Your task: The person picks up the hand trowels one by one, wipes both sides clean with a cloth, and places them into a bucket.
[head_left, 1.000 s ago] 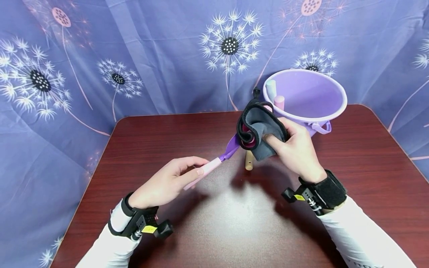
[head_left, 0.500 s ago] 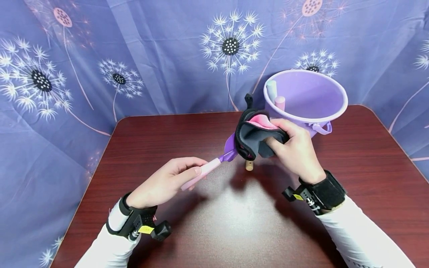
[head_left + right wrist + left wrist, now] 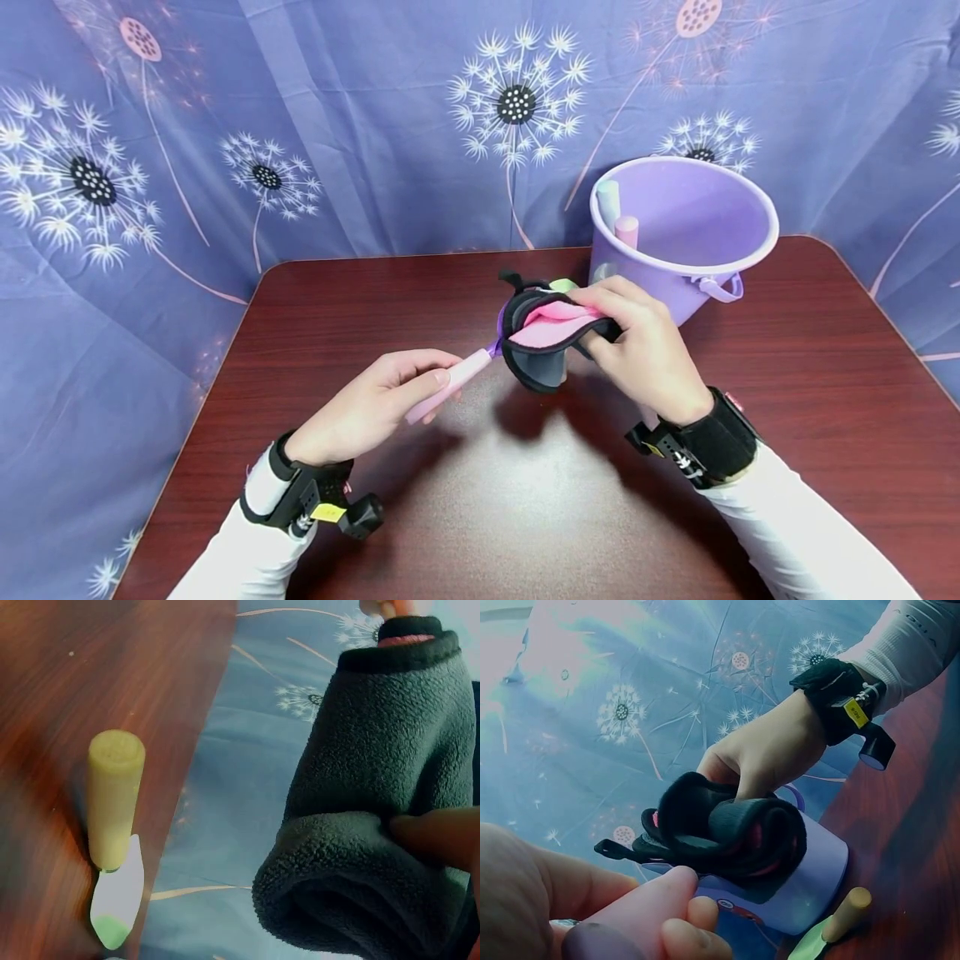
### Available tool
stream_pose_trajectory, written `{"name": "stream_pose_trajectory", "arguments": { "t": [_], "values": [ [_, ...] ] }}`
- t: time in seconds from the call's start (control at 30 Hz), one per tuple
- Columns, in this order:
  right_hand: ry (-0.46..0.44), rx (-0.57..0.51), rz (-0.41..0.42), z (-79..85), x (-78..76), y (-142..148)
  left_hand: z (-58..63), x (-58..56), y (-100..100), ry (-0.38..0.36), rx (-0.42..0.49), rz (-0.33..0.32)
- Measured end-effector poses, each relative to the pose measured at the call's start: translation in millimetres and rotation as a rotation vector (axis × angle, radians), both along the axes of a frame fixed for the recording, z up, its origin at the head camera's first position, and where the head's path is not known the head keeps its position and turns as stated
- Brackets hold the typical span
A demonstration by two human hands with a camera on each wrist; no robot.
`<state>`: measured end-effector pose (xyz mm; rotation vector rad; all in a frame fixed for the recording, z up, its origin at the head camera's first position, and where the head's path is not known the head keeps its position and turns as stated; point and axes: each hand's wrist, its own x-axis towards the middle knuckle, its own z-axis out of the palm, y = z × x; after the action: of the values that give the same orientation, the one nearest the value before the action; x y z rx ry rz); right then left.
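My left hand [image 3: 378, 404] grips the pink handle of a small trowel [image 3: 457, 383] with a purple blade, held up above the table and pointing right. My right hand [image 3: 641, 346] pinches a folded cloth [image 3: 558, 329], dark grey fleece with pink faces and black edging. The cloth wraps over the trowel's blade, leaving only a sliver of purple showing near the handle in the head view. In the right wrist view, the cloth's grey fleece [image 3: 367, 742] hangs in a fold under my thumb [image 3: 439, 834].
A purple bucket [image 3: 652, 283] stands at the back right, with a pale blue handle [image 3: 608, 200] and a pink handle [image 3: 627, 231] inside. On the table behind the cloth lies another small tool [image 3: 116, 799] with a wooden handle and a white and green blade.
My right hand has drawn the cloth left and nearer along the blade, covering most of the purple. The cloth's pink face has turned upward. My left hand has stayed almost still.
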<state>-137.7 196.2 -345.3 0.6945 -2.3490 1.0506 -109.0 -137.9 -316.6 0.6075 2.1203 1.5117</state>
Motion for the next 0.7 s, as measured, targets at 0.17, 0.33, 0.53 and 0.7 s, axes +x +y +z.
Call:
{"name": "stream_pose_trajectory", "arguments": {
  "t": [0.17,0.33,0.53,0.7],
  "values": [
    [0.062,0.090,0.014,-0.9,2.6,-4,-0.1,0.0,0,-0.016,0.004,0.014],
    [0.128,0.133,0.051,-1.7,3.4,-8,-0.1,-0.1,-1,0.002,-0.007,0.027],
    [0.233,0.194,0.096,-1.7,3.4,-11,0.1,-0.6,-2,0.016,-0.006,0.030],
    [0.299,0.234,0.116,-2.1,5.2,-14,0.4,-1.1,-2,0.018,0.010,0.036]
  ]
}}
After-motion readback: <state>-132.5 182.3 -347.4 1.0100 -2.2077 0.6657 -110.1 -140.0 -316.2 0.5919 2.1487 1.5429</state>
